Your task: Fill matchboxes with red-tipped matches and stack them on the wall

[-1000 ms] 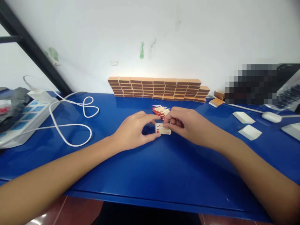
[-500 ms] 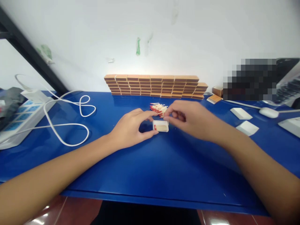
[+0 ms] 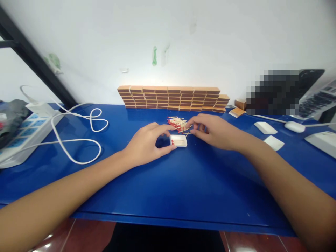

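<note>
A small white matchbox tray lies on the blue table with a few red-headed matchsticks inside. My left hand steadies it at the left end, thumb at the near side and fingers at the far side. Just beyond the tray is a loose pile of matchsticks, most red heads toward the left. At the pile's right edge, my right hand has thumb and forefinger closed around a matchstick; the fingertips partly hide it.
Stacked matchboxes form a long row against the wall. White trays and an orange box sleeve lie to the right, near a white cable adapter. On the left are a power strip and a looping white cable.
My right hand has shifted slightly away from the tray's right end, and a matchstick now shows at its fingertips. The left hand keeps its hold on the tray. The view has shifted a little.
</note>
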A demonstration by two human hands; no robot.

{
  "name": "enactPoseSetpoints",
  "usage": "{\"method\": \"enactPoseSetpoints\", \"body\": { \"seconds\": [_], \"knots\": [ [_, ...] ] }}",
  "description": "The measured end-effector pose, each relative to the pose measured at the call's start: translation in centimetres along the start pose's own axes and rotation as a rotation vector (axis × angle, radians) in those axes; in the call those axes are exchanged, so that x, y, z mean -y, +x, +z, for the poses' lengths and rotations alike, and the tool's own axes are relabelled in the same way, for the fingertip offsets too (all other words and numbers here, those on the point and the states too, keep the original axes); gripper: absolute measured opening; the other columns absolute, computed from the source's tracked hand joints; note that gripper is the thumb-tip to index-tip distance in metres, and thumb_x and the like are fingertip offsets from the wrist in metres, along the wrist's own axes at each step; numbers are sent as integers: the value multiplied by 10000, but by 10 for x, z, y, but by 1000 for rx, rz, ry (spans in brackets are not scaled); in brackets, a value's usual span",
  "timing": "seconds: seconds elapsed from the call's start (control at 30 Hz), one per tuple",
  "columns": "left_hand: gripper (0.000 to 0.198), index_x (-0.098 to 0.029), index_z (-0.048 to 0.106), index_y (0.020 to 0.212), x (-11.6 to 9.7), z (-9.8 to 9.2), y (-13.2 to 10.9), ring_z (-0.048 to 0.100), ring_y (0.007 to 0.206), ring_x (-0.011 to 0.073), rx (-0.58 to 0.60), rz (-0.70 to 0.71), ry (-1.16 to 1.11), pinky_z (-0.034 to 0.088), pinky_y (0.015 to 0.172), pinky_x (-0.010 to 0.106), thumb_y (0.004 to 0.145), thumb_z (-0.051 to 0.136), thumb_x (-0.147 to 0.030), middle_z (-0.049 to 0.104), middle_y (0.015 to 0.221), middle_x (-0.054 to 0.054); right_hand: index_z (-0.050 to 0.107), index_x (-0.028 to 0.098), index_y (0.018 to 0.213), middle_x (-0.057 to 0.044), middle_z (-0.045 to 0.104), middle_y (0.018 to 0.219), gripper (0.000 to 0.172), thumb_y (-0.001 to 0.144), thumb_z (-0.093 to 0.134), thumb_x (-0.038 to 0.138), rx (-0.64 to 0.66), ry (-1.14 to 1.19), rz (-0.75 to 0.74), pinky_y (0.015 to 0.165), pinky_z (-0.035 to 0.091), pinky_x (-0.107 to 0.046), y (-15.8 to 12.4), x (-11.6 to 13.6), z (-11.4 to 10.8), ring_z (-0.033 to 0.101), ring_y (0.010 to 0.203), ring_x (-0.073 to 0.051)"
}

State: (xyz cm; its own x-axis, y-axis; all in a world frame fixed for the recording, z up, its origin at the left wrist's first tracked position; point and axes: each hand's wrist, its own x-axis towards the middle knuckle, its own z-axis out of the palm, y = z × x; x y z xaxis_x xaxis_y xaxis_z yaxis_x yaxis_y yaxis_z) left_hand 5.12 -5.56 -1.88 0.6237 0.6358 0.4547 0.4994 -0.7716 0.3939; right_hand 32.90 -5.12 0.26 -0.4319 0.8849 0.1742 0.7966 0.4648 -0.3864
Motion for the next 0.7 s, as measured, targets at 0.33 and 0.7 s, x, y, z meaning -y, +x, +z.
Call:
{"method": "enactPoseSetpoints", "body": {
  "seconds": [0.33,0.7],
  "knots": [
    [476,-220,660,1335,-1,3,-3,706,1019,224,5,1,-20,569,919,378,900,816,-335,799,1093,18,665,230,713,-18,712,732,260,852,718,443,-28,-54,373,585,392,-317,3,28,16,603,660,-182],
    [485,-225,662,1348,-1,2,-2,718,1018,227,37,0,-46,577,943,394,900,816,-326,791,1089,36,706,226,802,-23,722,799,66,852,664,216,11,-23,287,637,426,-313,-2,24,4,630,702,-184]
  ]
}}
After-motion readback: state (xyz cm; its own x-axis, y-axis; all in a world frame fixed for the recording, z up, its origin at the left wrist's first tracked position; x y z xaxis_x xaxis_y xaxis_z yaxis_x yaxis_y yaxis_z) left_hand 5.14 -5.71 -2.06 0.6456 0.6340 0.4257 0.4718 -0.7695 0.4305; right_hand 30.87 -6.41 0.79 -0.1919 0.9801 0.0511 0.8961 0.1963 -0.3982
